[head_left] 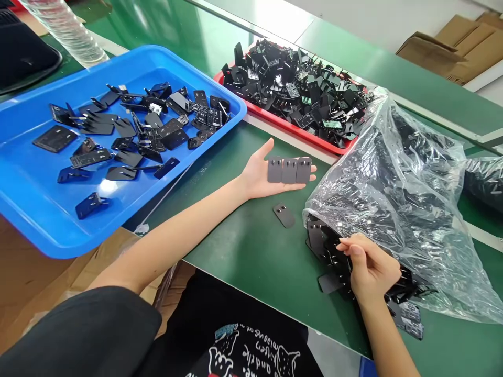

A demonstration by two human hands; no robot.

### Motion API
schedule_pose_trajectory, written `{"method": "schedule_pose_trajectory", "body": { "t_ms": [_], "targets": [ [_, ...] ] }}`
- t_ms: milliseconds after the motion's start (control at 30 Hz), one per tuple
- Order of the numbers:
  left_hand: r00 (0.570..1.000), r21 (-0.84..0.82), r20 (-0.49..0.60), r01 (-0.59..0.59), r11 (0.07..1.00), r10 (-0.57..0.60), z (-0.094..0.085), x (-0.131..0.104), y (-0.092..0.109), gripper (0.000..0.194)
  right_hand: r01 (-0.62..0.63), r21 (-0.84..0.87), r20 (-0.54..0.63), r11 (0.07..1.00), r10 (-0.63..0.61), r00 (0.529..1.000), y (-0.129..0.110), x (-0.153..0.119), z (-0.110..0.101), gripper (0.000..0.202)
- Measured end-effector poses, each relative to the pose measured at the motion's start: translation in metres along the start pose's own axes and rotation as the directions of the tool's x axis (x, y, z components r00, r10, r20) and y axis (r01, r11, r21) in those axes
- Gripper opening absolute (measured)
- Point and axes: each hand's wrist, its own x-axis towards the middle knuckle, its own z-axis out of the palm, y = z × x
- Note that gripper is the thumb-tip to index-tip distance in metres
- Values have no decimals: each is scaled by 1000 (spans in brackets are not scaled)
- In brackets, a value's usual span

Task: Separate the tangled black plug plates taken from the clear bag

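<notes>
My left hand (257, 175) is stretched out palm up over the green table. Three black two-pin plug plates (290, 171) lie side by side across its fingers, pins upward. Just below that hand, a single loose plug plate (283, 215) rests on the tabletop. My right hand (371, 267) is closed in a pinch above the mouth of a clear plastic bag (408, 199). Whatever its fingertips hold, if anything, cannot be made out. Many black plug plates (316, 238) spill from the bag's mouth beneath that hand.
A blue tray (58, 238) on the left holds black plug parts with circuit boards. Behind the bag stands a red tray (291, 128) heaped with similar parts. A clear bottle (68, 31) is at the upper left, and cardboard boxes (451, 52) are at the far right.
</notes>
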Motion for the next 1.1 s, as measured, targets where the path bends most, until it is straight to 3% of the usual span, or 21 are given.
{"method": "schedule_pose_trajectory", "body": {
  "t_ms": [700,1100],
  "targets": [
    [996,-71,89,-7,997,13,-4,1,-3,82,3,-17,71,1000,-2,998,1,-2,-2,17],
    [998,-59,70,2,998,2,-3,1,-4,81,18,-51,109,999,-13,994,4,-1,-3,17]
  ]
}}
